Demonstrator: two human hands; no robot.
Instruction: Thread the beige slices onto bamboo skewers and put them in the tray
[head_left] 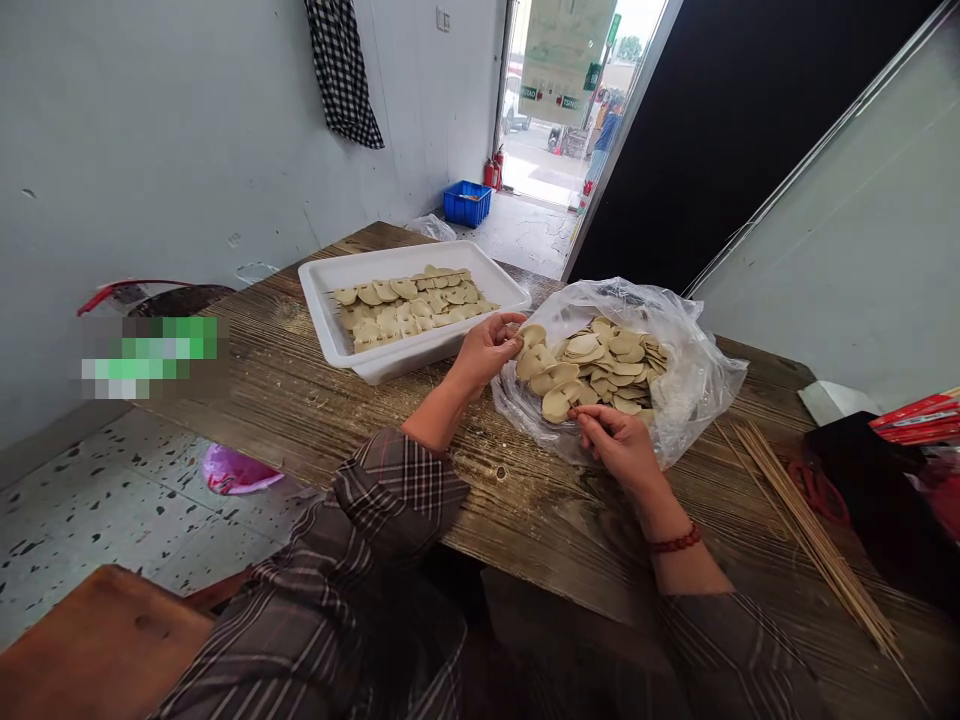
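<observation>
My left hand [487, 350] is closed, its fingertips pinching the edge of a round tan slice [533, 336] at the far end of a short row. Through that row runs a thin bamboo skewer, mostly hidden by the slices. With thumb and fingers pressed together, my right hand [613, 440] grips the skewer's near end beside the last slice [556, 404]. Both hands are over the near left side of a clear plastic bag [694, 375], which lies open around a heap of loose tan slices [619, 360].
Left of the bag, a white plastic tray [322, 320] holds rows of skewered slices. Bare bamboo skewers [817, 540] lie to the right on the wooden table [517, 520], near red-handled scissors [821, 492] and a black box [862, 470]. A blue crate [467, 207] sits on the floor by the doorway.
</observation>
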